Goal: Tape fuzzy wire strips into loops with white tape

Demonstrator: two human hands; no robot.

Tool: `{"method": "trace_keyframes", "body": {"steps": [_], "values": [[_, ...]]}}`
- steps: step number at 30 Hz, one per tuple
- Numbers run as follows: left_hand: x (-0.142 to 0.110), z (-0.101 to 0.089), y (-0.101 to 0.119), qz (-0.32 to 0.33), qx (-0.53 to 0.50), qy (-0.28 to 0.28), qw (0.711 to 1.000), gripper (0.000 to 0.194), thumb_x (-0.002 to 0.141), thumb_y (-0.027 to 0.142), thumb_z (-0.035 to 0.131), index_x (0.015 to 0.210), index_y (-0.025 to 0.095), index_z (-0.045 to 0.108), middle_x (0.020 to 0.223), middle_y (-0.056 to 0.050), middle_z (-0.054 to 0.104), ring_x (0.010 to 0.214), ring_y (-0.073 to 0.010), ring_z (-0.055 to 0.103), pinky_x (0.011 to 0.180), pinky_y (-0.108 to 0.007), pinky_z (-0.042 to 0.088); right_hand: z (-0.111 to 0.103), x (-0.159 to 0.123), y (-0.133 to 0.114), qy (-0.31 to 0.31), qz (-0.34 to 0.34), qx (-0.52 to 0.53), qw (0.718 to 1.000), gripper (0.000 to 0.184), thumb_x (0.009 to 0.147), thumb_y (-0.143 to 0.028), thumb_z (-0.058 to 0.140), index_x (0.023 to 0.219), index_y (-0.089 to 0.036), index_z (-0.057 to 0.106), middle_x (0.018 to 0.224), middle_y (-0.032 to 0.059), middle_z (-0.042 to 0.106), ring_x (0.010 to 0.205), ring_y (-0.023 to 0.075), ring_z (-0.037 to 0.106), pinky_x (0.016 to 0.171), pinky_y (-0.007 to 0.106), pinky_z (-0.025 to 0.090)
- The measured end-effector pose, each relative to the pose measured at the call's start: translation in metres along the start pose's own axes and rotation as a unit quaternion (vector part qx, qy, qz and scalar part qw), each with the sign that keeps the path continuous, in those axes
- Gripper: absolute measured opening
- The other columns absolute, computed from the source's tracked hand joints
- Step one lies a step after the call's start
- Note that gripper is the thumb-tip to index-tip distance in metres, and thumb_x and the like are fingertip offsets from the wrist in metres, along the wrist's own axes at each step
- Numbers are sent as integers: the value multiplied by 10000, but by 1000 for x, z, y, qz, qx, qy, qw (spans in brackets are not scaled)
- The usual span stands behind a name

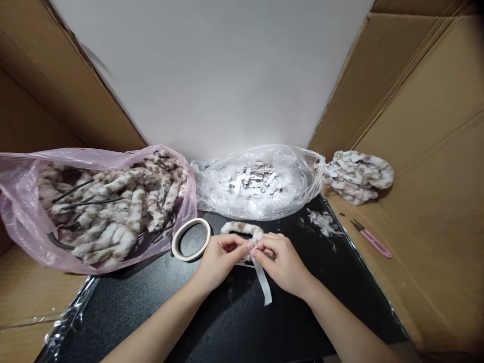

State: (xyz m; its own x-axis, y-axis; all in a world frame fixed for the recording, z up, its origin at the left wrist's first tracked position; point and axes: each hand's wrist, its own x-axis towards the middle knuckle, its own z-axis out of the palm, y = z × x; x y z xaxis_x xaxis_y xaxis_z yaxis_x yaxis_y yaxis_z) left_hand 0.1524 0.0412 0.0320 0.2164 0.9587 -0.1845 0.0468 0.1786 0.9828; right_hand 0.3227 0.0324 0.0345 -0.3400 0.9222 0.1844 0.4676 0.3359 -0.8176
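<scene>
Fingers (247, 247) pinching fuzzy loop (240, 228) and white strip (262, 282), fingertips overlapping, pinch point obscured

Hands (283, 259) & forearms bare, no sleeves, gloves, rings or watch.

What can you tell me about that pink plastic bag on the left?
The thin, translucent pink plastic bag lies wide open, its rim crumpled, with one end stretched out to the left. It is stuffed with fluffy cream-and-brown strips and several thin dark cords. It rests partly on the black tabletop, partly over brown cardboard, close beside a cream-coloured tape roll.
</scene>
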Motion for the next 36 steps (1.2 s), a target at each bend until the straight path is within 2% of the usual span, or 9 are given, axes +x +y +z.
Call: {"method": "trace_keyframes", "body": {"steps": [4, 7, 12, 15, 20, 26, 32, 36], "values": [[1, 1, 0, -3, 10, -3, 1000, 315, 705, 416, 741, 642, 108, 716, 560, -21, 618, 510, -86, 451, 493, -197, 341, -1, -1, 0, -18, -6, -11, 1000, 244, 869, -207, 567, 629, -182, 530, 612, -41, 505, 626, 118, 461, 685, 280, 300], [0, 1, 0, 4, 19, -2, 1000, 313, 705, 411, 739, 635, 108, 707, 560, -17, 602, 517, -89, 446, 496, -200, 330, -1, 0, 0, -16, -3, -15, 1000, 254, 867, -215, 568, 618, -183, 530, 611, -37, 515, 629, 122, 471, 684, 282, 307], [0, -1, 0, 35, 39, -34, 998, 326, 757, 413, 692, 611, 121, 687, 557, -5, 569, 534, -92, 440, 511, -198, 338, 1, 2, 2, 26, 27, -7, 999, 377, 794, -255, 650, 501, -183, 424, 514, -51, 404, 545, 111, 404, 577, 263, 294], [0, -2, -1, 59, 44, -53, 996, 350, 776, 425, 674, 594, 127, 682, 571, -8, 574, 554, -101, 457, 535, -204, 361, 2, 2, 4, 57, 57, 35, 996, 469, 733, -331, 709, 451, -189, 362, 473, -58, 333, 504, 100, 345, 512, 254, 277], [1, -3, 2, 87, 26, -68, 994, 360, 800, 433, 659, 603, 135, 701, 614, -32, 626, 599, -129, 528, 590, -225, 426, 2, 1, 5, 35, 87, 117, 989, 499, 731, -399, 696, 462, -186, 334, 498, -61, 279, 500, 82, 271, 465, 248, 208], [-2, -4, 9, 63, 2, -79, 995, 179, 741, 327, 744, 750, 150, 768, 788, -68, 702, 745, -183, 610, 692, -265, 491, 2, 1, 4, 35, 79, 139, 987, 488, 756, -324, 671, 478, -185, 295, 514, -63, 273, 505, 76, 267, 468, 245, 205], [-3, -6, 10, 61, 16, -71, 995, 195, 786, 329, 700, 765, 154, 784, 805, -84, 717, 750, -190, 618, 688, -273, 499, 1, 3, 2, 31, 60, 132, 989, 440, 749, -250, 669, 492, -187, 319, 532, -58, 338, 530, 89, 332, 499, 238, 274], [-3, -7, 8, 67, 43, -71, 994, 202, 816, 332, 673, 796, 168, 789, 751, -65, 702, 722, -172, 600, 645, -247, 473, 0, 3, 3, 39, 43, 106, 993, 453, 763, -263, 673, 493, -189, 317, 518, -56, 353, 540, 98, 357, 523, 245, 293]]}}
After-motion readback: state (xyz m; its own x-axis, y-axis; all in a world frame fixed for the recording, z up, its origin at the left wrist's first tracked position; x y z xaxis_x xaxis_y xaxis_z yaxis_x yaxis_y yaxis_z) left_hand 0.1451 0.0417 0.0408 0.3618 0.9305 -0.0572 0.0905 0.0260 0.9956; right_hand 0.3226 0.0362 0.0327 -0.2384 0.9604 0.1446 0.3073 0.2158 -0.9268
